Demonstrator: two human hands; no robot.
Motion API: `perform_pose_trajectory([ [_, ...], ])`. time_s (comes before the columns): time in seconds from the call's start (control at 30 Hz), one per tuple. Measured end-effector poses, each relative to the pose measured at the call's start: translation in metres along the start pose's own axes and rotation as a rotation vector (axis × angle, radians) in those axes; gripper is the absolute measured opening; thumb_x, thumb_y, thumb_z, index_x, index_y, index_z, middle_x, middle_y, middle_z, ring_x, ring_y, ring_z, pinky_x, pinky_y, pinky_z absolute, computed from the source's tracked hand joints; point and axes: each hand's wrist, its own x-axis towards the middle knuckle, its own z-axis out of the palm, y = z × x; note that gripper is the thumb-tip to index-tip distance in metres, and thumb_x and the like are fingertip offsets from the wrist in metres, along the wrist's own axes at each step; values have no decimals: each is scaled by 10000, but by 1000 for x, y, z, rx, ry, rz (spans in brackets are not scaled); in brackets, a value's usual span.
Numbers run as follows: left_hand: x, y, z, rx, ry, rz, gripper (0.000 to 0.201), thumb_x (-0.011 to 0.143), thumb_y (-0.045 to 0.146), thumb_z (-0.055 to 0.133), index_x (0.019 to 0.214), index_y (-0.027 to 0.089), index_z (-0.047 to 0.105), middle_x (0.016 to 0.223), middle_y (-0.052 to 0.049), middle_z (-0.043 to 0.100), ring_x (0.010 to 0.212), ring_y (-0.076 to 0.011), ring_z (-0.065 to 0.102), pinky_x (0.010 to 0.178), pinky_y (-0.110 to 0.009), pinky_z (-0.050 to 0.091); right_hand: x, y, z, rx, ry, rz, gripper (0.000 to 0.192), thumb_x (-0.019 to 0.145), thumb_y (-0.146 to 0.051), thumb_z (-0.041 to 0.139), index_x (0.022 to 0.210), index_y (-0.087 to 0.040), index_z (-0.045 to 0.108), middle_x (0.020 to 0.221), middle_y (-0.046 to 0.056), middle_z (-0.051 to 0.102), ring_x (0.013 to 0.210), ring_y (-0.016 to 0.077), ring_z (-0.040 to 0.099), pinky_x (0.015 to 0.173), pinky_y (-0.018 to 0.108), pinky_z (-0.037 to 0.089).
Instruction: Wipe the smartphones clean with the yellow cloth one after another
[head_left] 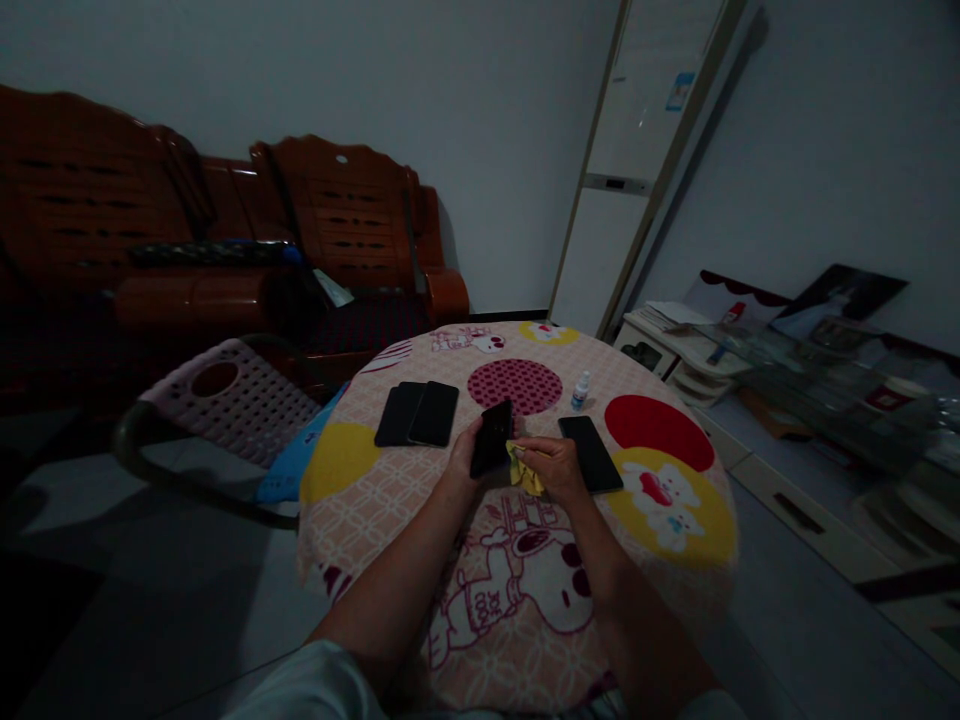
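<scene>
My left hand [466, 455] is closed around a black phone [492, 438], holding it tilted above the table with its dark face turned up. Pinched in my right hand [556, 465] is a yellow cloth [525, 474], close beside the phone's right edge. Just beyond that hand, a dark flat phone or tablet [591, 455] lies on the tablecloth. A small white spray bottle [580, 391] with a blue label stands upright behind it. To the left, several dark flat devices [433, 414] lie partly overlapping.
A round table with a patterned cloth [405, 520] is in front of me. A woven-back chair [232, 395] stands at its left, wooden seats [341, 205] behind. At right is a cabinet [780, 490] with a cluttered glass top. A tall white unit [615, 150] stands in the corner.
</scene>
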Motion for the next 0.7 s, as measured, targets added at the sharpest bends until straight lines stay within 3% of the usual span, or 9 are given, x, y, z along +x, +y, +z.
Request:
perform_pose_trajectory([
  [0.13, -3, 1, 5, -57, -57, 23, 464, 908, 329, 354, 1167, 23, 587, 876, -159, 703, 760, -232, 679, 754, -351, 530, -1, 0, 1, 24, -5, 21, 206, 681, -289, 728, 859, -193, 769, 766, 39, 748, 639, 165, 672, 565, 239, 510],
  [0.47, -4, 6, 7, -116, 47, 102, 519, 934, 320, 285, 1299, 3, 475, 906, -167, 703, 820, -240, 687, 790, -360, 527, -2, -4, 5, -16, 28, -10, 209, 690, -304, 721, 857, -187, 766, 815, 52, 753, 689, 195, 691, 588, 266, 541],
  [0.7, -5, 7, 7, -166, 104, 154, 518, 930, 331, 296, 1312, 29, 475, 927, -161, 696, 806, -240, 682, 752, -364, 537, -4, -5, 11, -199, 49, -156, 190, 749, -255, 657, 898, -200, 761, 861, 56, 752, 760, 203, 698, 678, 285, 550],
])
